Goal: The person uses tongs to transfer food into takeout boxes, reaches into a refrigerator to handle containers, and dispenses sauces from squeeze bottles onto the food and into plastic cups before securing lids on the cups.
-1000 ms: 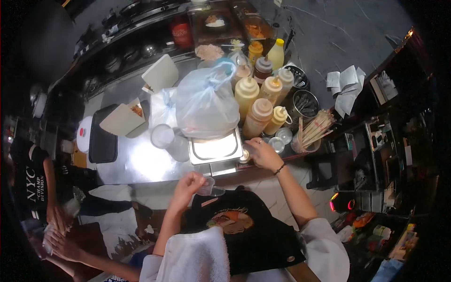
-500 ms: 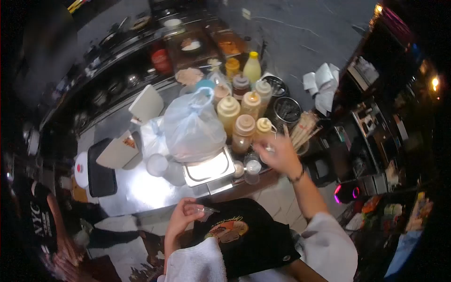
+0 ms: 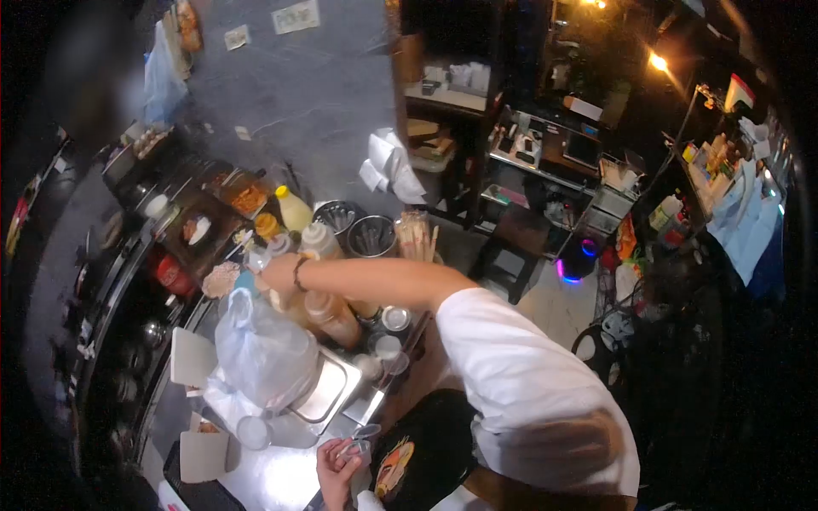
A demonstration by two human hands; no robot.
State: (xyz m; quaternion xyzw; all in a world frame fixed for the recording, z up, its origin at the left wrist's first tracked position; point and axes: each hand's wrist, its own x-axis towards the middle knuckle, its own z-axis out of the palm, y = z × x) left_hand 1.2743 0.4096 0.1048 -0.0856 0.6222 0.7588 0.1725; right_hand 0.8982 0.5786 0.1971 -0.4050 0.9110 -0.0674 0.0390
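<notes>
My left hand (image 3: 334, 471) is closed on a small clear plastic cup (image 3: 361, 444) at the front edge of the counter. My right hand (image 3: 278, 274) reaches across the cluster of squeeze bottles to the back; its fingers are blurred and partly hidden, so I cannot tell what they grip. Just below it stands a squeeze bottle with brownish sauce (image 3: 331, 317). Behind it are a yellow-capped bottle (image 3: 295, 209) and an orange-lidded jar (image 3: 267, 226). A knotted, filled plastic bag (image 3: 262, 349) sits left of the bottles, beside a metal pan (image 3: 331, 390).
Open paper boxes (image 3: 204, 456) lie at the counter's left. Small stacked clear cups (image 3: 388, 347) stand near the front edge. Dark canisters (image 3: 372, 235) and a bundle of wrapped sticks (image 3: 416, 237) are at the back right. Shelves (image 3: 545, 162) line the far side.
My right hand has moved left and farther back, from the front bottles to over the rear ones. My left hand stays low with the clear cup. The view has turned right.
</notes>
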